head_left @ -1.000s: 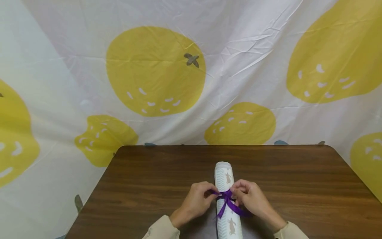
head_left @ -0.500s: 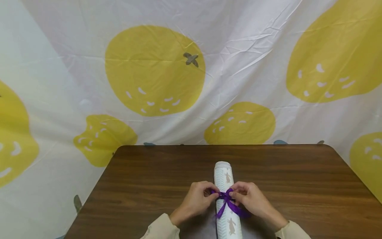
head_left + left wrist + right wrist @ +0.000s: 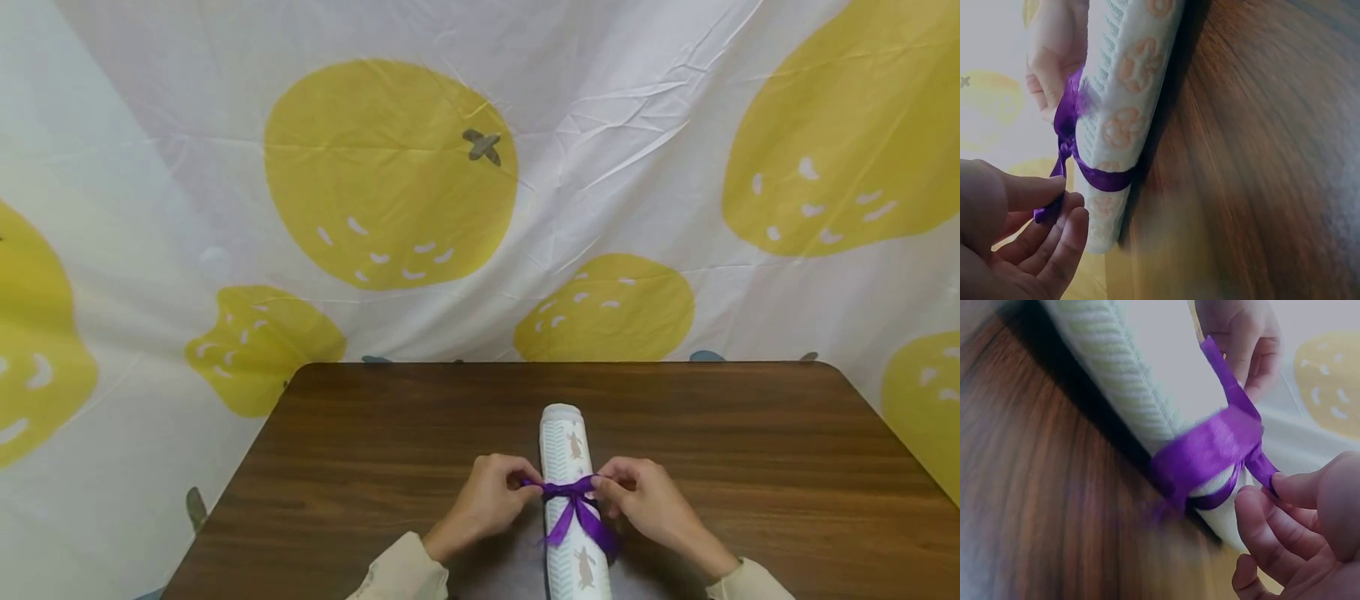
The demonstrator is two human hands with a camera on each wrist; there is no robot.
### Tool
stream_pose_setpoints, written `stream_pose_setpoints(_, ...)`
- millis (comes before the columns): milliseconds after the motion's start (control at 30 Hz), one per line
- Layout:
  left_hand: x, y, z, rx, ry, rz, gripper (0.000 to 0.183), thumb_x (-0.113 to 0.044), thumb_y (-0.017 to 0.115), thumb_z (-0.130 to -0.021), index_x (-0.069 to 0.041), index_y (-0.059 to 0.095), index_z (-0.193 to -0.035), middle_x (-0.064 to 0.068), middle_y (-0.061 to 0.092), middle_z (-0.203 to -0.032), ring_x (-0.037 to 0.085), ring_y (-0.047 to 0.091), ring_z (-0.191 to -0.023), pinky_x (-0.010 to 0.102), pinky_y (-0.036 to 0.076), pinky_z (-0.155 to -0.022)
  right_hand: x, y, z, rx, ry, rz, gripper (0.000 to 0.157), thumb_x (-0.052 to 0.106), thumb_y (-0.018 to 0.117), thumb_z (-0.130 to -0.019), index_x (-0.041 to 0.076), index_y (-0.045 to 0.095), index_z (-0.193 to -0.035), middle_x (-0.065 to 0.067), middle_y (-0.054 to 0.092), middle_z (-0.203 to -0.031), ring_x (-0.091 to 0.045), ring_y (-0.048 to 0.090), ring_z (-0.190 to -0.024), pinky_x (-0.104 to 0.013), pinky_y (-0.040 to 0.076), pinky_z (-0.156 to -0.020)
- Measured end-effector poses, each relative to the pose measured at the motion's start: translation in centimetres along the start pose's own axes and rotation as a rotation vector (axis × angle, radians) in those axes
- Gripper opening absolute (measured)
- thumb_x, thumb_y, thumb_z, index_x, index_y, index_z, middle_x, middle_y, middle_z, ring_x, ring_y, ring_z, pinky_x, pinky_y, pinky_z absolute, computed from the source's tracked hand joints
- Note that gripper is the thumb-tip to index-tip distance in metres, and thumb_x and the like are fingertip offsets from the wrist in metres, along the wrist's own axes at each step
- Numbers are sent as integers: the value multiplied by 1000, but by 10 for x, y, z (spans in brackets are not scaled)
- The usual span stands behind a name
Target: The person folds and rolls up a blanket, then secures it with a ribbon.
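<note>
A rolled white fabric (image 3: 561,437) with pale chevrons and brown rabbit prints lies lengthwise on the table. Round its middle runs a purple ribbon (image 3: 576,490), knotted on top in a bow with two tails hanging toward the near end. My left hand (image 3: 491,498) pinches the bow's left loop between thumb and forefinger, as the left wrist view shows. On the other side, my right hand (image 3: 648,502) pinches the right loop with thumb and fingertips. Between the hands the loops stretch sideways across the roll. In the right wrist view a wide ribbon tail (image 3: 1210,450) drapes down the roll's side.
The dark wood-grain table (image 3: 405,425) has rounded far corners. Behind it hangs a white cloth (image 3: 420,333) printed with large yellow fruit, reaching along the left and right sides too.
Both hands have drawn apart, the right one more, moving rightward. The bow's loops are pulled out flatter and the knot looks tighter. The roll stays in place.
</note>
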State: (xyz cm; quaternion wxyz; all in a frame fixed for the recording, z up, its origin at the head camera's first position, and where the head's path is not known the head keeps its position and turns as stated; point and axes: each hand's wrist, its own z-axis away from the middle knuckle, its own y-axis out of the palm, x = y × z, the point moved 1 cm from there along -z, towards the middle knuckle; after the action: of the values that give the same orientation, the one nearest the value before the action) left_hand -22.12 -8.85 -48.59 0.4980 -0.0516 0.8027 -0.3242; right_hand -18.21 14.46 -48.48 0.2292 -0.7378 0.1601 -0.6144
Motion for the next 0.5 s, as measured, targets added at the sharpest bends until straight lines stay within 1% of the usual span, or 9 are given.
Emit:
stream_pose_setpoints(133, 4, -1, 1, 14, -19, -14, 10, 1, 76, -81, -9, 77, -82, 3, 71, -74, -2, 52, -61, 17, 46, -56, -5, -3, 4, 11, -9, 28, 11, 10, 66, -93, 6, 67, -83, -2, 65, -69, -11, 59, -55, -24, 44, -45)
stream_pose_setpoints(267, 8, -2, 2, 33, -24, -28, 10, 1, 76, -80, -9, 77, -80, 1, 71, -73, -3, 51, -60, 16, 46, -55, -11, -6, 8, 39, -9, 47, 12, 10, 66, -94, 8, 65, -82, -1, 64, -69, -10, 59, -55, -23, 44, -46)
stream_pose_setpoints(500, 14, -3, 5, 70, -44, -39, 8, 0, 76, -80, -9, 76, -80, -4, 68, -68, -3, 51, -57, 16, 45, -53, -20, -8, 11, 72, -52, 69, 14, 15, 65, -95, 12, 64, -81, 5, 57, -65, -3, 51, -54, -22, 41, -46)
